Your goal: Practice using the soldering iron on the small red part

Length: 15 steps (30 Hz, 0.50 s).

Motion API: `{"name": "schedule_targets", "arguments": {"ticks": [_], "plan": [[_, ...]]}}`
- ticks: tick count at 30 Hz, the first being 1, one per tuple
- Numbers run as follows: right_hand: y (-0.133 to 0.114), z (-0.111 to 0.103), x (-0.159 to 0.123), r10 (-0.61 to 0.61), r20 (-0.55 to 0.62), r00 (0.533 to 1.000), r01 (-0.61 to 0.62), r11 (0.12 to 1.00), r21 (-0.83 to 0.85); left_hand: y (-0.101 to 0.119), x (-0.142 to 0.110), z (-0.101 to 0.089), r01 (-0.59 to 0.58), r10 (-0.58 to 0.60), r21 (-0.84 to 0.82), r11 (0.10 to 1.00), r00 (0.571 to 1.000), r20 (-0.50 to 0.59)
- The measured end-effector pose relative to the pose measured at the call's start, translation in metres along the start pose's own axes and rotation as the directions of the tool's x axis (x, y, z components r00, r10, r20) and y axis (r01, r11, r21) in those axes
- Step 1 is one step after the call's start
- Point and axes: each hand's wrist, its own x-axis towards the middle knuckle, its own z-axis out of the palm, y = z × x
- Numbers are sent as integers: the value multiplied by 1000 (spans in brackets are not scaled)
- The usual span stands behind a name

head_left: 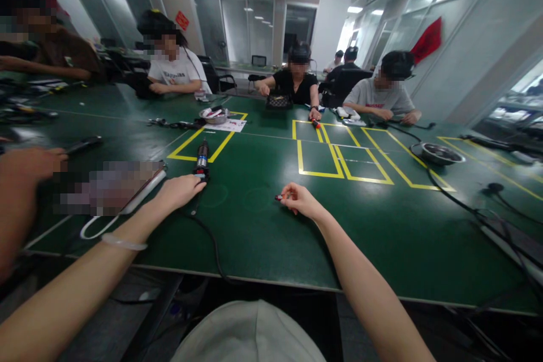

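My left hand (pixel 180 190) lies palm down on the green table (pixel 271 237), its fingertips at the near end of a black corded tool (pixel 202 159) with a blue and red band; its fingers look closed together. A pale bracelet circles that wrist. My right hand (pixel 299 199) rests on the table to the right, fingers pinched on a tiny red and dark part (pixel 279 197). The tool's black cord (pixel 212 243) runs back over the table's front edge.
Yellow tape boxes (pixel 339 158) mark the table's middle. Metal bowls stand at the right (pixel 436 153) and far centre (pixel 214 116). Cables trail along the right side. Several people sit around the far edge; another person's hand (pixel 25 167) is at my left.
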Motion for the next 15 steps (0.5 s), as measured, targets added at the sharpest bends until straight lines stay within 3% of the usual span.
{"name": "schedule_targets", "arguments": {"ticks": [5, 15], "plan": [[-2, -1, 0, -10, -22, 1000, 9, 1000, -27, 53, -9, 0, -50, 59, 108, 993, 995, -79], [2, -3, 1, -61, -13, 998, 58, 989, -134, 151, -57, -7, -250, 251, 27, 968, 960, -124]]}}
